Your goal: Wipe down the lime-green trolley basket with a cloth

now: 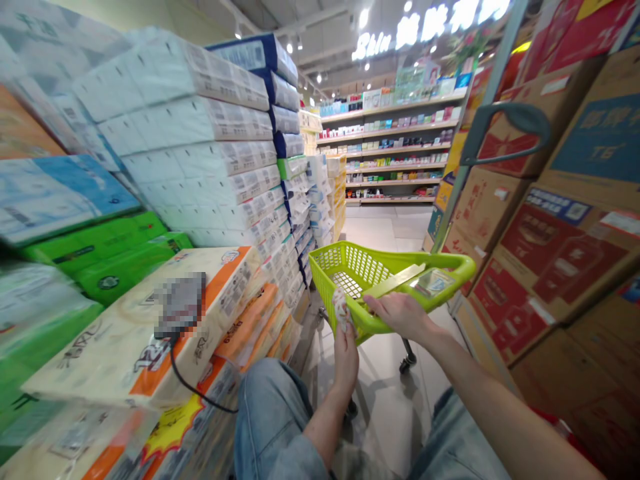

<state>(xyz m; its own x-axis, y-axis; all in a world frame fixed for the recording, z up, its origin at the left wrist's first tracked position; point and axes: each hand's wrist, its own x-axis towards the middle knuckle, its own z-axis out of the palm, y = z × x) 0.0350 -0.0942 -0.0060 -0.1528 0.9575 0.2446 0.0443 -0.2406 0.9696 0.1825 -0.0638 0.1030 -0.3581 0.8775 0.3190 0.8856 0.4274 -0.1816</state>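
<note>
A lime-green shopping cart (330, 270) with a perforated plastic basket stands in front of my knees. My left hand (346, 347) is closed on a crumpled white cloth (341, 305) with small coloured spots, pressed against the basket's near corner. It could be a wipe; the exact kind is hard to make out. My right hand (400, 313) is wrapped over the near rim of the cart, its thumb and fingertips by the basket edge. Just beyond that hand, a flat yellow-green bar (395, 281) crosses the basket. A clear panel (431, 283) sits in the cart's handle section.
Stacked tissue packs (235, 127) rise on the left. A blurred dark device (181, 303) with a black cable lies on a cream-and-orange pack (110, 333). Cardboard cartons (545, 233) and a grey hooked handle (525, 123) line the right. Stocked shelves (390, 137) stand beyond the aisle.
</note>
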